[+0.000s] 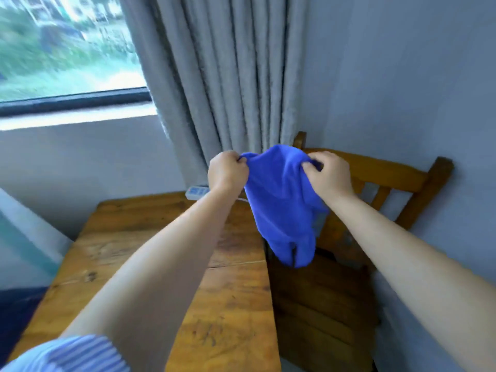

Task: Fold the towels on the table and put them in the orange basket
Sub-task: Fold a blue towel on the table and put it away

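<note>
A bright blue towel (283, 208) hangs in the air above the right edge of the wooden table (150, 253). My left hand (226, 174) pinches its upper left edge. Its upper right edge is gripped by my right hand (328, 175). The towel droops in a loose bunch between the hands, its lower end dangling over the gap between table and chair. No orange basket is in view.
A wooden chair (375, 178) stands right of the table against the blue-grey wall. A white power strip (197, 193) lies at the table's far edge. Grey curtains (228, 76) hang behind, with a window (67, 47) at upper left.
</note>
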A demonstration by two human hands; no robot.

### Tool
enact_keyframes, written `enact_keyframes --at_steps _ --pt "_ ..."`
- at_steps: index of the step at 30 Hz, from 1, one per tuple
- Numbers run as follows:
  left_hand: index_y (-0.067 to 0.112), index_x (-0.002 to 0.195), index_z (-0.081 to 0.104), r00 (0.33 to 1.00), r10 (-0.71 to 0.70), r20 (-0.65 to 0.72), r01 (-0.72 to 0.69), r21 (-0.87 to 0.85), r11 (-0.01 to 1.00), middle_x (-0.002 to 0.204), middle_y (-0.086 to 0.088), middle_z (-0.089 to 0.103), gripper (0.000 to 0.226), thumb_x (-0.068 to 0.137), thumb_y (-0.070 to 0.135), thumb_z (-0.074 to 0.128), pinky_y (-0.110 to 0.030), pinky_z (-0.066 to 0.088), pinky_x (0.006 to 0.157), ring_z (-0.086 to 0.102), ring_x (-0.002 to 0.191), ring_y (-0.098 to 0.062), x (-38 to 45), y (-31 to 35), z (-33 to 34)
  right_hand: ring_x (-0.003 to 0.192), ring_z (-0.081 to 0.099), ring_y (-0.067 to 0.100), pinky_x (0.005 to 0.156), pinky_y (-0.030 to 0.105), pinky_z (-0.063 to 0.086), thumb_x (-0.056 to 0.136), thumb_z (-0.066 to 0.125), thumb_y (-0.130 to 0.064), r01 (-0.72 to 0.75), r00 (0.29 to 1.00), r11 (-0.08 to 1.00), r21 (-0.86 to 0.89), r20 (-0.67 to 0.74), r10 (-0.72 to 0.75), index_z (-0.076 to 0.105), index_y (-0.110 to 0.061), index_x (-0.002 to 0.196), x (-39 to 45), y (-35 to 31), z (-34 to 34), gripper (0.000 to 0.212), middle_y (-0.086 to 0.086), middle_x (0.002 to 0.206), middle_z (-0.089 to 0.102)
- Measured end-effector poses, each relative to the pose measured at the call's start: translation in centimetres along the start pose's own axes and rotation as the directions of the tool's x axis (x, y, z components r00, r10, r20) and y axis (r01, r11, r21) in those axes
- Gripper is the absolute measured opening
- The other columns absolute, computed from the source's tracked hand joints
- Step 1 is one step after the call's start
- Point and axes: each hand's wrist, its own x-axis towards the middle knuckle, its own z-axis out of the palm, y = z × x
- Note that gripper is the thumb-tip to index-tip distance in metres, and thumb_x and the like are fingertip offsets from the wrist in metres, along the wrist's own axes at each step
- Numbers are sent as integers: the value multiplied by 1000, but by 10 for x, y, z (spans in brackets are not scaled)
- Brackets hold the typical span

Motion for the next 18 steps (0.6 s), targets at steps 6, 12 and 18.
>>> enact_keyframes --at_steps 6,12,18 --pt "5 83 67 965 31 -262 -36 -16 999 91 -20 65 24 89 16 47 -27 33 63 59 91 -32 14 -26 -137 81 56 30 71 30 38 85 54 -8 213 977 954 210 -35 -210 68 1 91 17 -133 15 18 20 89 67" --pt "11 78 62 957 7 -290 13 65 998 84 -17 61 19 89 15 46 -30 40 66 58 85 -29 16 -101 -220 82 55 26 64 20 31 86 48 -7 236 969 931 279 -2 -245 67 -1 93 2 -219 68 21 18 95 68" --pt "5 98 68 983 -59 -176 78 107 991 105 -15 67 25 89 16 47 -31 43 78 58 101 -32 24 -208 -241 94 57 32 70 20 32 85 47 -2 235 964 948 214 73 -256 67 0 95 -41 -245 149 22 22 98 64"
